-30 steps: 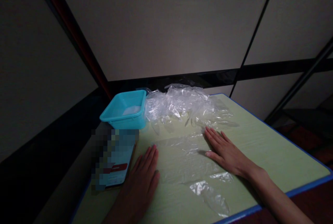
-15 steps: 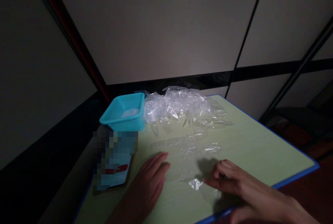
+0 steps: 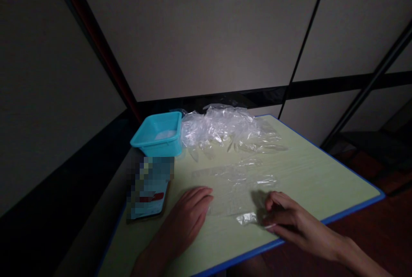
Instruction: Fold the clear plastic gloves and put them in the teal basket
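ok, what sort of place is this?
Likely a room in a home, hard to say which: a blue-edged table, tall pale panels like wardrobe doors behind it, and a blue tub on top.

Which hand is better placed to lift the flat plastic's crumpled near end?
Probably the right hand: its curled fingers are close beside the crumpled end of the flat plastic. The left hand lies at the plastic's left edge, farther from that end. Whether the right holds any plastic is unclear.
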Motion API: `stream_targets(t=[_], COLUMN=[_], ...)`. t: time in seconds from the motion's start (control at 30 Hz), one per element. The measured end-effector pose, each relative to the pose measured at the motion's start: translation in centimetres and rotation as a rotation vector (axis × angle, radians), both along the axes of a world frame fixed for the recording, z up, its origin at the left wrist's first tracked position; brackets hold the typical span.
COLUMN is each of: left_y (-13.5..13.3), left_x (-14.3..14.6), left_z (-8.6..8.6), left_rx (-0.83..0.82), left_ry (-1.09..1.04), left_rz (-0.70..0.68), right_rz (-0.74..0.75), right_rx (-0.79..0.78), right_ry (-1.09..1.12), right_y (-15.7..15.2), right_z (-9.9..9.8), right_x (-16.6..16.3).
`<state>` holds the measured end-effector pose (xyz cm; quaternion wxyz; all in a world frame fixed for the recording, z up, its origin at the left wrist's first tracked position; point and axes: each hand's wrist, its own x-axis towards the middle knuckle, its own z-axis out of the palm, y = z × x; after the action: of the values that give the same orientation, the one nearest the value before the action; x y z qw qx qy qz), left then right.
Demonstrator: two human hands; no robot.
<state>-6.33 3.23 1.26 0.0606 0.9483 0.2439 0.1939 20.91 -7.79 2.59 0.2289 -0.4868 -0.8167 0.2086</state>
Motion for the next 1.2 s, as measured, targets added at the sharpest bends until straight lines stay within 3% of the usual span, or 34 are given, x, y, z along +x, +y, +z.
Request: stream_targets(t=[0.23, 0.53, 0.6, 0.7, 0.87, 1.03, 1.2], left_y=[0.0, 0.3, -0.6, -3.1, -6.8, -6.9, -6.7], left_x=[0.0, 0.1, 0.7, 2.2, 4.8, 5.1, 4.9], left_z=[-0.3, -0.4, -0.2, -0.1, -0.8, -1.1, -1.6], left_rx=[-0.010, 0.018, 0.033, 0.059, 0.035, 0.024, 0.112], left_ry=[-0.020, -0.019, -0.036, -0.043, 0.117, 0.182, 0.158], left_rz=[0.007, 0.075, 0.096, 0.106, -0.016, -0.015, 0.000], right_rz=[-0.284, -0.603, -0.564, -0.391, -0.192, -0.150, -0.152], right_rx=[0.148, 0.279, 0.304, 0.277, 0.219, 0.144, 0.134], right_ry=[0.153, -0.078, -0.045, -0.067, -0.247, -0.324, -0.315], right_y=[2.4, 3.9, 3.4, 2.5, 2.0, 2.2, 2.2], right_z=[-0.6, -2.2, -1.9, -1.1, -0.7, -1.4, -1.9], right_x=[-1.2, 0.4, 0.3, -0.7, -2.5, -2.6, -2.2])
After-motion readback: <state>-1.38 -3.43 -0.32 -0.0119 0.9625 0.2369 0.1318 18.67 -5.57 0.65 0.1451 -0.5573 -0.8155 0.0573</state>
